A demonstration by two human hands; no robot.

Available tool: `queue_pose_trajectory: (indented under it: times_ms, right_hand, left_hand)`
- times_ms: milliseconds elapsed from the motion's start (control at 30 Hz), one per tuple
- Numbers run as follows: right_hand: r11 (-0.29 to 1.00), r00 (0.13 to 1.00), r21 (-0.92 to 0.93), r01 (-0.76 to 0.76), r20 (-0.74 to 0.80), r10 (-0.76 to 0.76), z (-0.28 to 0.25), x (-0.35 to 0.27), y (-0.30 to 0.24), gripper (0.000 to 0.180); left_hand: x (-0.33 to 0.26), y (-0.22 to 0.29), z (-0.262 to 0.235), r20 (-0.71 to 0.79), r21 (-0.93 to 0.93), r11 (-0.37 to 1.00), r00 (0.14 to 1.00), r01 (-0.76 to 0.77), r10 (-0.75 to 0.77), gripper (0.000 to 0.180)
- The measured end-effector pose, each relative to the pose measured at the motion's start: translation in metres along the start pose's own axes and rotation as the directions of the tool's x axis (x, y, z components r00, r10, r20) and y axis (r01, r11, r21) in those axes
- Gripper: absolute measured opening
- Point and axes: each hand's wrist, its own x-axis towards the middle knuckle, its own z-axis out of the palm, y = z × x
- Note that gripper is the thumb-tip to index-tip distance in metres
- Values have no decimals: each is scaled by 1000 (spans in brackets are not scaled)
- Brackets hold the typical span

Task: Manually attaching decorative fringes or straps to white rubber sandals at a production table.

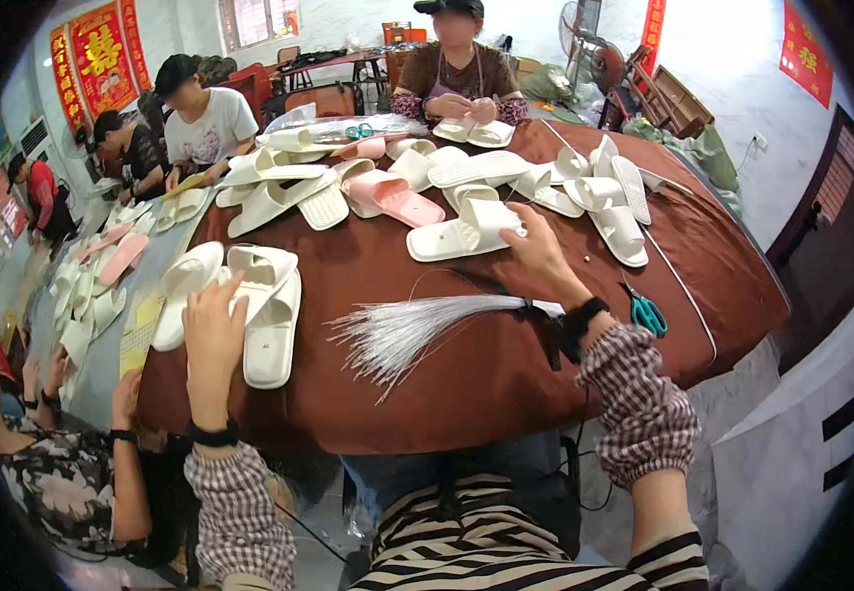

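Observation:
A white slipper (442, 239) lies near the middle of the table with its toe to the left. My right hand (542, 251) closes its fingers on the far edge of that slipper's strap. On the left, my left hand (213, 330) is over a pair of white slippers, its fingers apart and reaching between the left slipper (187, 286) and the right slipper (271, 335). Its fingertips are partly hidden against the straps. Between my hands, a bundle of thin clear strands (417, 330) is bound by a dark tie at its right end.
Teal-handled scissors (649, 313) lie beside my right forearm. White and pink slippers (402, 199) are heaped across the brown-covered table (348, 414). A co-worker (461, 84) sits opposite, handling slippers. Other people work along a grey table (176, 246) to the left.

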Motion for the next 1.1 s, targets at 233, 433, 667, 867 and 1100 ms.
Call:
queue_pose_trajectory:
  times_ms: [233, 433, 667, 867, 1100]
  right_hand:
    - [985, 987, -129, -119, -123, 103, 53, 33, 39, 88]
    - [869, 923, 311, -385, 146, 357, 7, 62, 34, 59]
    - [663, 964, 701, -265, 172, 203, -81, 85, -39, 26]
    - [516, 940, 818, -256, 335, -65, -138, 52, -92, 28]
    - [745, 961, 666, -31, 225, -161, -160, -42, -150, 30]
  left_hand:
    - [-57, 78, -1, -96, -157, 986, 995, -54, 39, 35]
    - [-80, 116, 13, 0, -515, 857, 1000, -25, 29, 29]
    - [-93, 132, 29, 2, -600, 799, 999, -33, 43, 28]
    - [-93, 143, 32, -3, -649, 760, 999, -43, 54, 36]
    - [-77, 171, 31, -35, -667, 737, 993, -107, 112, 86]
